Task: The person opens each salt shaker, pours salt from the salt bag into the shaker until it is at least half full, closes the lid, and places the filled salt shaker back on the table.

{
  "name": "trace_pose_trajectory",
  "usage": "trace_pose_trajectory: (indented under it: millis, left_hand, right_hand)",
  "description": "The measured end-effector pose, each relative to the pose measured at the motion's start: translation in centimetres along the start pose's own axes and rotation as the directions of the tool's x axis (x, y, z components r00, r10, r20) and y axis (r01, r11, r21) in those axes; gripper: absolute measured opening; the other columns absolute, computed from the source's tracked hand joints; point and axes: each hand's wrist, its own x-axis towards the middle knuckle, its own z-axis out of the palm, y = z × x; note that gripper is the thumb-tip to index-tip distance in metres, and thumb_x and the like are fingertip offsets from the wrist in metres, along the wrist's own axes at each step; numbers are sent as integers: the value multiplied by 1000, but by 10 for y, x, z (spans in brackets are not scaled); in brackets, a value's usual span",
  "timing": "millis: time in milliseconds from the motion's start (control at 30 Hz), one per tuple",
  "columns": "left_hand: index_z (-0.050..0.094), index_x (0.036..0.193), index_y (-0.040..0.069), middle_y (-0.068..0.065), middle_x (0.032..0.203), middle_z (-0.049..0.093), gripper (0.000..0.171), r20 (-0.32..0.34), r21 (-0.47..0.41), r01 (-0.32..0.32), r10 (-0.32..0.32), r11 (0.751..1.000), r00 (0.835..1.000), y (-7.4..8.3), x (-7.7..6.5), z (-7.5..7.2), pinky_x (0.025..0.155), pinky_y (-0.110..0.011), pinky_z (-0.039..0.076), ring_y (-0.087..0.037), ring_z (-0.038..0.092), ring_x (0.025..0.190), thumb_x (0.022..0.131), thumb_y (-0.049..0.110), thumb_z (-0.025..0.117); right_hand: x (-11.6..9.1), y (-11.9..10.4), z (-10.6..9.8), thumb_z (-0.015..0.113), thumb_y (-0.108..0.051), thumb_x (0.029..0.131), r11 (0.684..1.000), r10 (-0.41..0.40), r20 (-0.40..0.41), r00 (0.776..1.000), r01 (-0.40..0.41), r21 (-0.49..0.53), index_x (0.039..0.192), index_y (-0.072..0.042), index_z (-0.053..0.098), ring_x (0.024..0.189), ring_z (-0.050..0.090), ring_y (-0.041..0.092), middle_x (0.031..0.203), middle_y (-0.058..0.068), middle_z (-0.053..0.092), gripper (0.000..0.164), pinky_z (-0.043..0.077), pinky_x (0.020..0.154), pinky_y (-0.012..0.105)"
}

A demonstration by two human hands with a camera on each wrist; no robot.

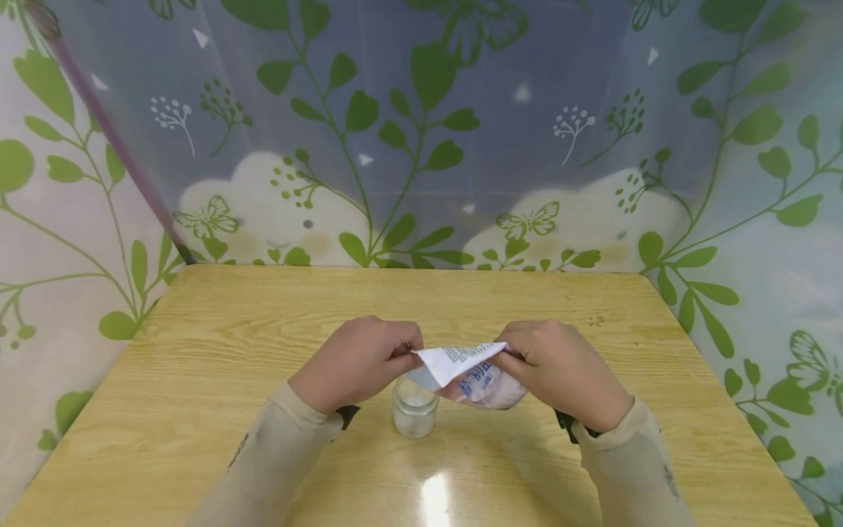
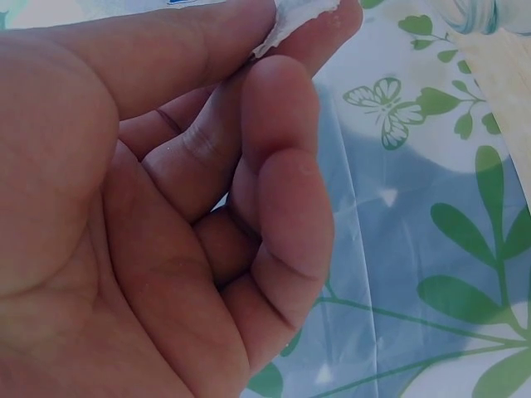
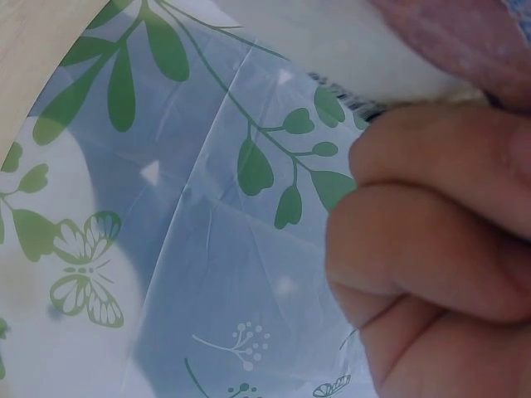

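Observation:
A soft printed packet (image 1: 484,386) with blue lettering and a white flap of fine print is held up above the table, sagging between both hands. My left hand (image 1: 358,364) pinches its left corner between thumb and forefinger; in the left wrist view a white edge of the packet (image 2: 300,18) shows between the fingertips. At the opposite corner, my right hand (image 1: 560,369) grips the packet with curled fingers. The right wrist view shows part of the packet (image 3: 448,50) above those knuckles. A small clear glass jar (image 1: 414,421) stands upright below the packet's left end, its mouth partly overlapped by it.
The wood-grain table (image 1: 197,410) extends around the jar on all sides. Behind it and at both sides hang curtains (image 1: 402,197) printed with green leaves and butterflies. Light glares off the tabletop near its front edge.

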Motion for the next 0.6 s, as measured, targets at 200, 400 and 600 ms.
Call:
trace_pose_trajectory:
  millis: [200,400,600]
  left_hand:
    - [69,89,23,16,73,62,9,4,3,6,-6,1000,1000,0,0,0,56,-24,43,-3,48,57,96,22,73]
    - [70,89,23,16,73,63,8,3,11,4,-4,1000,1000,1,0,-1,56,-24,44,-3,49,58,96,23,74]
    - [70,89,23,17,71,61,9,0,19,5,-5,1000,1000,1,0,-1,56,-24,43,-3,49,58,96,24,74]
  right_hand:
    - [1,0,1,78,-13,93,1000,2,-3,1000,-2,-7,87,-17,80,59,50,-2,82,-13,68,8,46,56,21]
    - [1,-2,0,77,-13,94,1000,4,5,1000,-4,-9,87,-17,79,60,50,-3,83,-13,68,9,46,55,21]
    - [1,-3,0,75,-11,95,1000,-4,9,1000,4,-8,88,-17,79,62,51,-3,85,-11,70,10,47,56,21]
